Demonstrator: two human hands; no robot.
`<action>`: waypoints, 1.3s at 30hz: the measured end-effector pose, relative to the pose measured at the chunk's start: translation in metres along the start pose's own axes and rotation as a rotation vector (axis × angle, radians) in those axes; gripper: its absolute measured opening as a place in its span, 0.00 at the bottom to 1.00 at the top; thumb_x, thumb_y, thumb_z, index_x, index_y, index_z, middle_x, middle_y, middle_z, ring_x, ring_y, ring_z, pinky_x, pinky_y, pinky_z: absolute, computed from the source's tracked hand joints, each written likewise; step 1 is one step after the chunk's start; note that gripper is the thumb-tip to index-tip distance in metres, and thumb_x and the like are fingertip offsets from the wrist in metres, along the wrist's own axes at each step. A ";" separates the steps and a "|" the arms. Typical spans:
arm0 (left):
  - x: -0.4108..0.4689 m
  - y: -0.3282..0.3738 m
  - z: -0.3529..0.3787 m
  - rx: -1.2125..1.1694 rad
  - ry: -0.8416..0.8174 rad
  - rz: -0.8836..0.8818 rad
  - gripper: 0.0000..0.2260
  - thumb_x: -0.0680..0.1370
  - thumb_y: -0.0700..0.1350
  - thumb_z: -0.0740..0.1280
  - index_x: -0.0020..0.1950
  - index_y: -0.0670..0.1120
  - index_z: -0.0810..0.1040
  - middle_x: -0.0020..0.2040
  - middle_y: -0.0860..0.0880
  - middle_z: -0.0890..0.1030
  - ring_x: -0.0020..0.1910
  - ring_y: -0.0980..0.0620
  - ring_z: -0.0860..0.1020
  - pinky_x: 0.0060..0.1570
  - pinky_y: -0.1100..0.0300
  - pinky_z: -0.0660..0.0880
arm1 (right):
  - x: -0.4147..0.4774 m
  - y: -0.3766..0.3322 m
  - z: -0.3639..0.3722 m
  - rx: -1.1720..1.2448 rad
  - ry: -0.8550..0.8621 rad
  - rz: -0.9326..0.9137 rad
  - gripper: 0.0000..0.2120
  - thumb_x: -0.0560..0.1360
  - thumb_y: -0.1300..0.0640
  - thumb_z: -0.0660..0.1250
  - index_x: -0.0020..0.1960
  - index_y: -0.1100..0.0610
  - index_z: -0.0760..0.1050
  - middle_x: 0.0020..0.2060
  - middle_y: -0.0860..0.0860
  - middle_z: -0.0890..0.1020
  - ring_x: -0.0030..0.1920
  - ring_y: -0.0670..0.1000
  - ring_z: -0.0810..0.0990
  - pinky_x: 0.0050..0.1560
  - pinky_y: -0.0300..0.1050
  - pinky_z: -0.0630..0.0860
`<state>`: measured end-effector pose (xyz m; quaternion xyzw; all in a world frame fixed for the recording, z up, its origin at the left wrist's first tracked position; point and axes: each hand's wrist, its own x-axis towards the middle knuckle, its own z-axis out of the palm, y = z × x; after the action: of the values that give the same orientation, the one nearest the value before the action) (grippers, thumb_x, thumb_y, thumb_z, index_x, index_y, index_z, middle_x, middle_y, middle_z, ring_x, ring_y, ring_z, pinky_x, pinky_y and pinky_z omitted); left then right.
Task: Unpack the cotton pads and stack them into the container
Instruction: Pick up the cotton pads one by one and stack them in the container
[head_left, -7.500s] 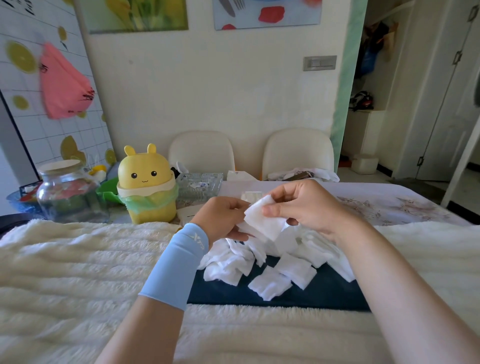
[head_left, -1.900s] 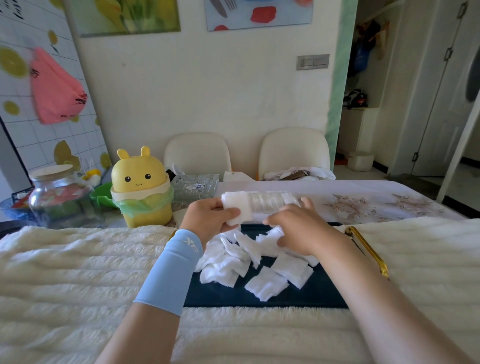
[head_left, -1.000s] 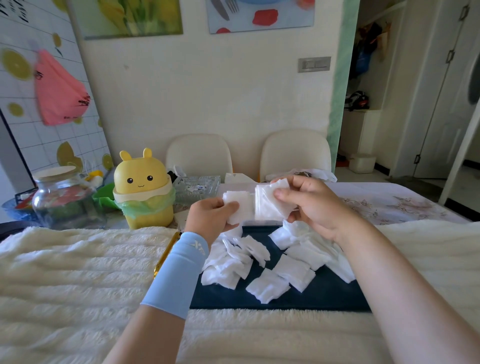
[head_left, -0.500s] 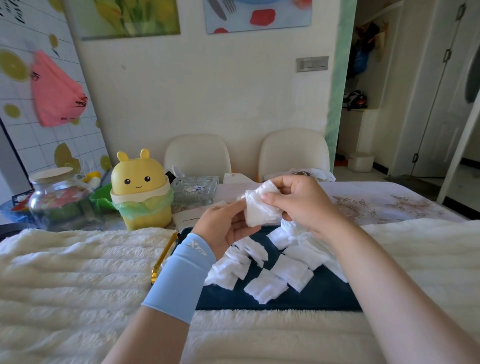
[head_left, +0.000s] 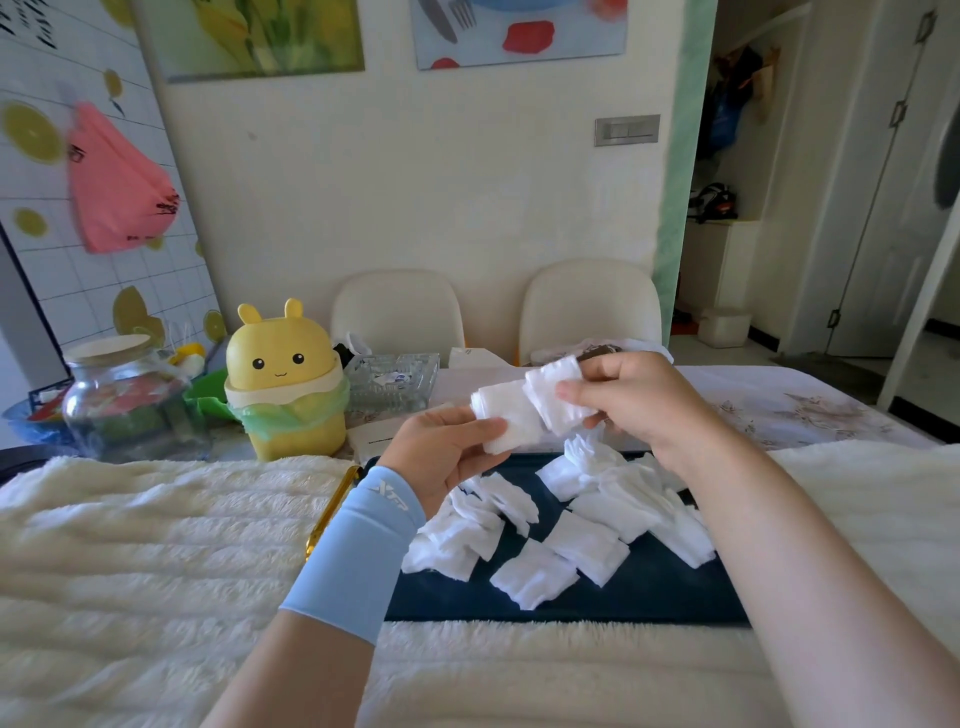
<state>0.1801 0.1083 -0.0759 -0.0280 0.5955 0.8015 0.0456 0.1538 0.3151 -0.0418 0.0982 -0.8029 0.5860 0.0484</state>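
Cotton pads (head_left: 540, 525) lie scattered on a dark blue mat (head_left: 649, 592), white, square, soft-edged, some overlapping in loose heaps and a few lying singly near the mat's front edge. The mat sits on a cream, fluffy cover (head_left: 130, 545) spread over the bench.

Above the mat, both hands are raised. The left hand (head_left: 441, 452), with a light blue sleeve (head_left: 353, 551) on its wrist, holds a compact white stack of pads (head_left: 506, 418) pinched between thumb and fingers. The right hand (head_left: 639, 405) grips another small bunch of pads (head_left: 558, 395) between its thumb and fingers, tilted and touching the end of the left hand's stack. Whether a clear wrapper surrounds either bunch cannot be told.

A thin gold-coloured object (head_left: 332, 506) lies on the cover just left of the mat, partly hidden by the left wrist.

Farther back on the bench stands a yellow bin with ears and a face (head_left: 283, 379), lined with a green bag that bulges out under its lid. To its left is a glass jar (head_left: 122, 395) with a pale lid; it holds something red and green, indistinct. Just right of the yellow bin sits a clear, ribbed glass dish (head_left: 392, 379) with small items inside that are too blurred to identify. Two cream chairs (head_left: 589, 306) stand behind the bench against the wall.
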 end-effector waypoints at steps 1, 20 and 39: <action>0.000 0.000 0.000 0.000 0.011 0.005 0.11 0.75 0.34 0.71 0.57 0.33 0.80 0.54 0.38 0.84 0.51 0.44 0.84 0.46 0.59 0.83 | 0.000 -0.001 0.000 0.071 0.006 0.024 0.04 0.73 0.56 0.77 0.47 0.52 0.84 0.37 0.47 0.85 0.29 0.43 0.79 0.29 0.35 0.67; -0.002 -0.003 0.007 0.058 -0.023 0.028 0.11 0.82 0.40 0.62 0.61 0.36 0.78 0.52 0.37 0.85 0.51 0.42 0.85 0.44 0.56 0.83 | -0.001 -0.001 0.020 -0.168 -0.115 -0.018 0.09 0.66 0.53 0.82 0.38 0.52 0.82 0.24 0.38 0.79 0.23 0.35 0.73 0.26 0.27 0.66; 0.000 0.010 -0.001 0.495 -0.030 0.182 0.23 0.71 0.35 0.76 0.64 0.46 0.76 0.50 0.43 0.85 0.48 0.45 0.85 0.53 0.52 0.82 | -0.005 0.000 0.015 -0.067 -0.322 0.014 0.12 0.74 0.55 0.75 0.57 0.49 0.83 0.48 0.48 0.87 0.48 0.48 0.85 0.47 0.40 0.79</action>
<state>0.1795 0.1044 -0.0671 0.0494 0.7729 0.6325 -0.0126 0.1593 0.3010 -0.0477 0.1836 -0.8201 0.5358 -0.0817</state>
